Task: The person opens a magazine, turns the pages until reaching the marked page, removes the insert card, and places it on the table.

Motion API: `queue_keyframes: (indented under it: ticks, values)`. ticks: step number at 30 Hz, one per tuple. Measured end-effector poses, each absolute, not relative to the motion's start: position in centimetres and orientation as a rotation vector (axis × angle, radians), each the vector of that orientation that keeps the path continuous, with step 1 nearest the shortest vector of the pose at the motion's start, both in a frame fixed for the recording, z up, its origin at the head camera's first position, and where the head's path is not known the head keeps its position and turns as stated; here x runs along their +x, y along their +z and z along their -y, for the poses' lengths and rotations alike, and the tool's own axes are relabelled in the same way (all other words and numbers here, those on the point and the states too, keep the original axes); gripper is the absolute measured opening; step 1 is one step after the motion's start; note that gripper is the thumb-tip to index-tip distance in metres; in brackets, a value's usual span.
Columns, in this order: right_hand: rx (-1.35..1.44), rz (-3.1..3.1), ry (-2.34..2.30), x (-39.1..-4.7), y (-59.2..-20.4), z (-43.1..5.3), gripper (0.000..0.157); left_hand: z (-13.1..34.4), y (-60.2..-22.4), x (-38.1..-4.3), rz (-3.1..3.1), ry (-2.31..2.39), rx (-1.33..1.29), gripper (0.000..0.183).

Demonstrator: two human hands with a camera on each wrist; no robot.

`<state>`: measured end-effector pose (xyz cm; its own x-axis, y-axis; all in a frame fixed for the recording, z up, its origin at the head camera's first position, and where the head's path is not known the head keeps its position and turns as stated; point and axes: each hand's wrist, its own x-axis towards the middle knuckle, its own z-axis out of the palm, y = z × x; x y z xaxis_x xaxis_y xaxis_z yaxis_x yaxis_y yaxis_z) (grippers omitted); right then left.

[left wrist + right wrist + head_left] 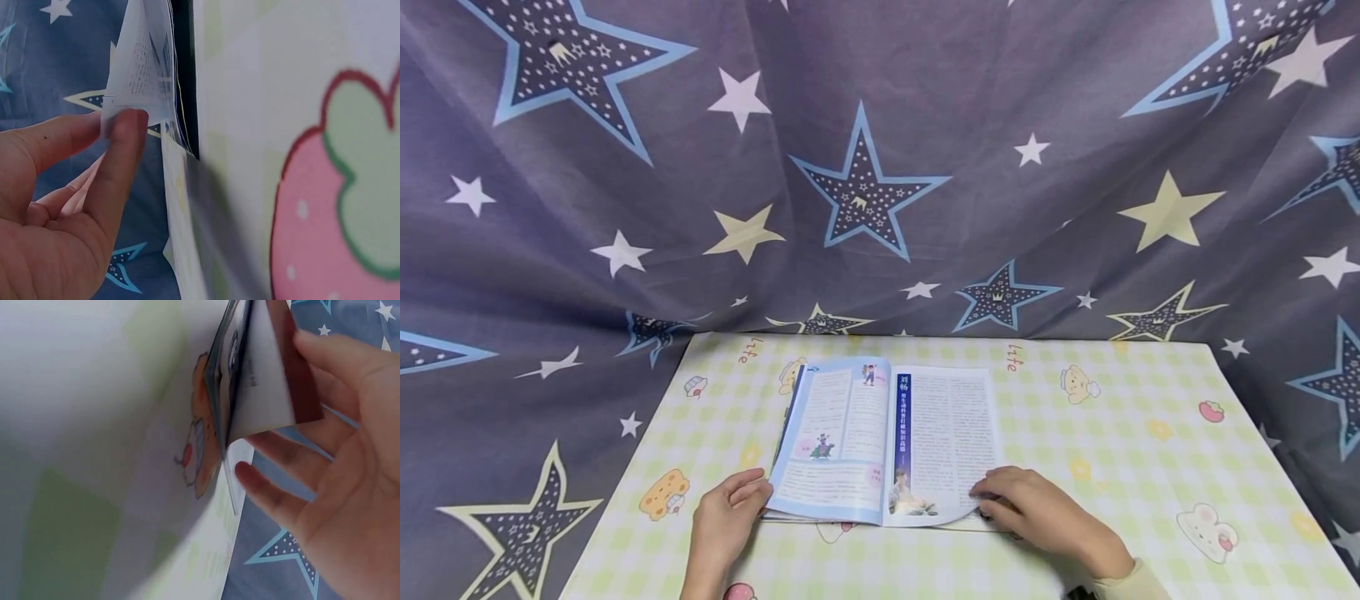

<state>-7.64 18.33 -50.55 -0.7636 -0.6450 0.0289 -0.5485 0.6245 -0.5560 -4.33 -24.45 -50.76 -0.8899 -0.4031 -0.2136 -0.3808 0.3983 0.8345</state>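
A dark purple-grey cloth backdrop (970, 83), printed with white, cream and blue-edged stars, hangs in folds behind and to either side of the work surface. Below it lies a table covering (1052, 442) in pale green and white check, bearing cartoon animals, fruit and flowers. An open, paper-leaved magazine (889, 442) lies on this covering, near its front edge and left of its middle, both hands at its lower corners. Its left page (827, 417) is white with a light-blue border; its right page (951, 442) is white, set in columns of small print, with the lower outer corner curving upward.

The right hand (1037, 508) is partly open: in the right wrist view, the thumb presses the face of a leaf with a reddish-brown edge (304, 387), while the fingers lie spaced apart behind it. The left hand (726, 517) is nearly closed at the fingertips and pinches the lower outer corner of a page between thumb and finger. A pale yellow sleeve (1131, 582) ends at the right wrist. A dark-blue vertical title strip (903, 433) runs beside the spine of the magazine, above a small seated figure (904, 493).
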Motion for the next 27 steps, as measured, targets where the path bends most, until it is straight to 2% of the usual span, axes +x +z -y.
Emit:
queue_keyframes:
  ticks: [6, 17, 22, 27]
  values:
    - [-0.866, -2.92, -0.864, -7.6, -51.0, -18.7, 0.026, 24.7, -50.5, -4.3, 2.63, -1.477, 0.733, 0.036]
    - [-0.649, -3.19, -0.817, -7.8, -51.1, -17.9, 0.052, 23.1, -50.2, -5.2, 2.61, -1.599, 0.654, 0.036]
    - [-0.692, -3.206, -0.872, -7.9, -50.8, -17.0, 0.056, 21.5, -49.7, -6.1, 2.585, -1.677, 0.531, 0.034]
    - [-0.849, -3.137, -0.962, -8.0, -50.5, -16.3, 0.058, 19.5, -49.3, -6.9, 2.546, -1.803, 0.403, 0.033]
